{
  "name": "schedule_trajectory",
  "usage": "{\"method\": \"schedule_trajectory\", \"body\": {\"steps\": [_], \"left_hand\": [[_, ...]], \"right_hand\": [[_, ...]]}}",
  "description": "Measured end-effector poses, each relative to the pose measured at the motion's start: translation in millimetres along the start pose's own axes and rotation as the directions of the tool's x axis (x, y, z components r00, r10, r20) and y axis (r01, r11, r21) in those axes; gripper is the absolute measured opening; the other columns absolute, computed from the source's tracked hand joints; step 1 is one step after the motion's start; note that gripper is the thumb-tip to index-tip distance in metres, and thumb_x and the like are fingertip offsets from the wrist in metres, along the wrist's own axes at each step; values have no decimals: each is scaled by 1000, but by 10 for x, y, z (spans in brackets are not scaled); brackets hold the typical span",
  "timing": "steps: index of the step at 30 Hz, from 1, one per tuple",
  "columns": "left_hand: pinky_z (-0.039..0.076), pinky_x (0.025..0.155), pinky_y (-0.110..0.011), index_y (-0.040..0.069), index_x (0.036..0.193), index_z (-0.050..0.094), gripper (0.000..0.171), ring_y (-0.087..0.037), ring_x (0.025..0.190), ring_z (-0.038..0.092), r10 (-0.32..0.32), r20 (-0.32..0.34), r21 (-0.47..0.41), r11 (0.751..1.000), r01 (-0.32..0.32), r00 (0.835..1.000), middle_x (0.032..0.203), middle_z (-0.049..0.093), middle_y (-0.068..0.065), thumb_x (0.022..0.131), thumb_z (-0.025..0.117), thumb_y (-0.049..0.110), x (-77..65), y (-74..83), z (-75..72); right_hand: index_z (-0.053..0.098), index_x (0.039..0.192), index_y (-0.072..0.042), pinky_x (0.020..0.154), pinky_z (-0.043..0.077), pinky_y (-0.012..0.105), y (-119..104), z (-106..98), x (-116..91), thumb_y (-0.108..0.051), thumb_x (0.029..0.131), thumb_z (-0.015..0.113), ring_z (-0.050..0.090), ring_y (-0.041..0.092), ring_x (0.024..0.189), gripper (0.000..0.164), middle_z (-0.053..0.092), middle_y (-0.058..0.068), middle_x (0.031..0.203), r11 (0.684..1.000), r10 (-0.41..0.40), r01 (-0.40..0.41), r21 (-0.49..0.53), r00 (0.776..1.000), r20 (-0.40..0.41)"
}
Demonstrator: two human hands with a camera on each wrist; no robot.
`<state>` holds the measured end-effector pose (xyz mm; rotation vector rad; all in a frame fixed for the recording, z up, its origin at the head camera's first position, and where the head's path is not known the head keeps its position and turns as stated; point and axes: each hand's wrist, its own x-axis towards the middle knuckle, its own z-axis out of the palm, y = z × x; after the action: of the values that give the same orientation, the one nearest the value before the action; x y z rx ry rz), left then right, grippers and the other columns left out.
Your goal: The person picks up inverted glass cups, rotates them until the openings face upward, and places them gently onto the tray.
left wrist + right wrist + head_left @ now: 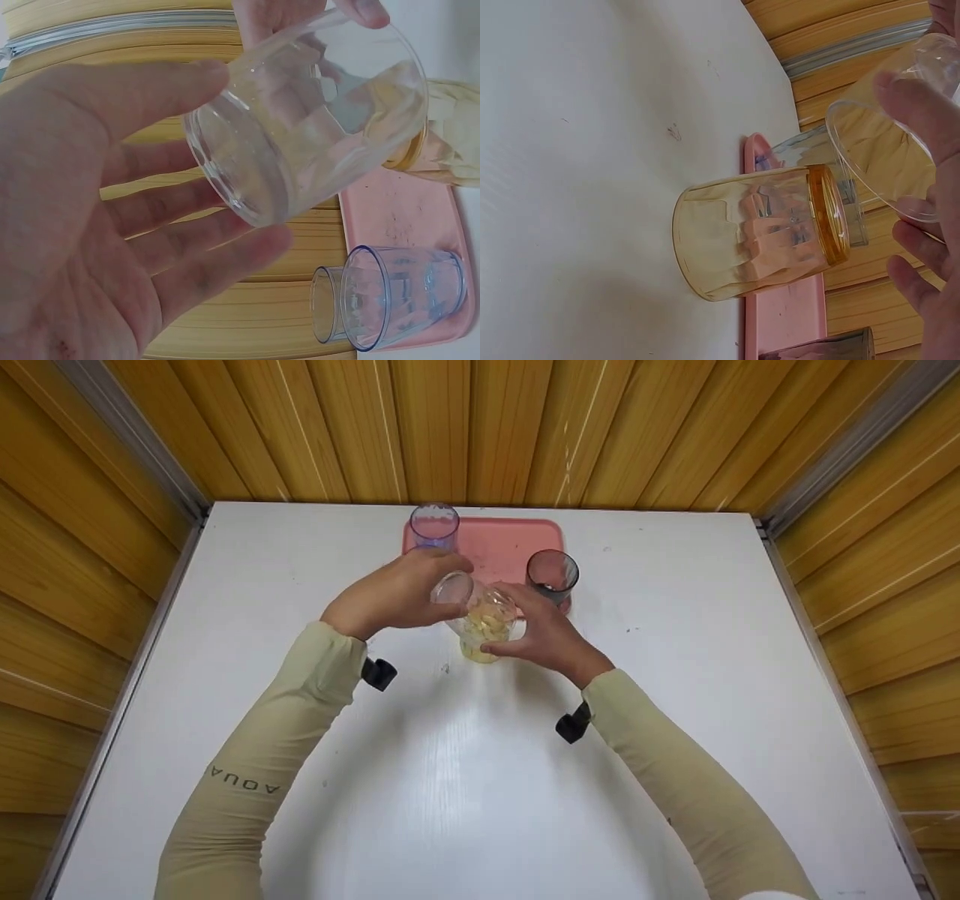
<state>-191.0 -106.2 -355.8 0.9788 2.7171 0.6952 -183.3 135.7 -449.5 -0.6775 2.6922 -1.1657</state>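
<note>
A clear cup [454,589] is tilted in the air, held by both hands over a yellow cup [712,247]. My left hand [401,589] grips its base end, the thumb on one side and spread fingers [202,270] on the other. At the mouth end, my right hand [551,634] holds the rim between thumb and fingers. Upright on the white table stands the yellow cup, its amber rim just beneath the clear cup's mouth. From above, the clear cup covers most of the yellow one. Whether the two rims touch I cannot tell.
Behind the hands lies a pink tray [517,536]. A bluish-purple cup [435,529] stands at its left, a dark grey cup [553,574] at its right. Another cup [324,307] shows partly beside the bluish one. Wood-patterned walls [495,427] border the white table [465,810].
</note>
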Motion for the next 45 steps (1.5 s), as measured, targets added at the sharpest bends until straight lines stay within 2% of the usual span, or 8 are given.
{"method": "schedule_trajectory", "body": {"steps": [5, 9, 18, 23, 33, 39, 45], "left_hand": [[42, 110, -45, 19, 141, 49, 69, -23, 134, 47, -45, 20, 6, 999, 45, 999, 146, 47, -2, 81, 77, 38, 15, 13, 50], [43, 109, -47, 21, 144, 45, 80, -23, 133, 48, -38, 23, 16, 999, 38, 999, 150, 42, -1, 75, 82, 37, 38, 34, 98], [44, 108, -43, 18, 140, 47, 77, -20, 129, 50, -8, 27, 46, 999, 7, 1000, 143, 48, -1, 75, 83, 35, 95, 56, 145], [46, 106, -43, 17, 140, 47, 77, -22, 126, 53, -15, 38, 71, 997, 12, 999, 141, 50, -3, 75, 83, 36, 124, 44, 181], [44, 108, -46, 18, 144, 43, 86, -28, 130, 51, -59, 85, 112, 992, 49, 995, 147, 46, -3, 71, 85, 36, 161, 40, 213], [41, 110, -48, 16, 144, 43, 88, -29, 132, 50, -64, 100, 117, 992, 52, 993, 148, 46, -4, 70, 86, 37, 179, 37, 236], [42, 110, -47, 16, 143, 44, 89, -29, 130, 52, -70, 116, 137, 989, 54, 991, 146, 47, -5, 69, 87, 37, 191, 42, 245]], "right_hand": [[41, 143, -27, 112, 39, 46, -5, -37, -26, -48, 72, 81, 44, 12, 129, 85, 47, -7, 141, 999, -40, 39, -38, 999, -11], [41, 143, -26, 112, 40, 46, -28, -65, -38, -47, 72, 81, 42, 13, 132, 84, 45, -6, 143, 994, -72, 70, -83, 997, -24], [46, 140, -22, 109, 42, 46, -19, -88, -17, -39, 69, 85, 44, 16, 131, 83, 48, -4, 140, 973, -179, 165, -163, 981, -73], [48, 138, -21, 107, 43, 46, -23, -97, -17, -37, 67, 87, 44, 15, 127, 83, 49, -3, 135, 967, -197, 179, -182, 977, -85], [49, 138, -18, 105, 46, 47, -51, -126, -43, -38, 67, 87, 43, 17, 126, 83, 48, 0, 134, 954, -212, 189, -233, 974, -80], [50, 138, -19, 105, 47, 43, -83, -142, -61, -36, 67, 88, 43, 17, 125, 82, 47, 1, 133, 953, -218, 194, -233, 973, -80], [52, 135, -17, 103, 48, 41, -87, -148, -64, -37, 66, 88, 44, 17, 124, 80, 47, 3, 132, 939, -249, 219, -266, 965, -86]]}}
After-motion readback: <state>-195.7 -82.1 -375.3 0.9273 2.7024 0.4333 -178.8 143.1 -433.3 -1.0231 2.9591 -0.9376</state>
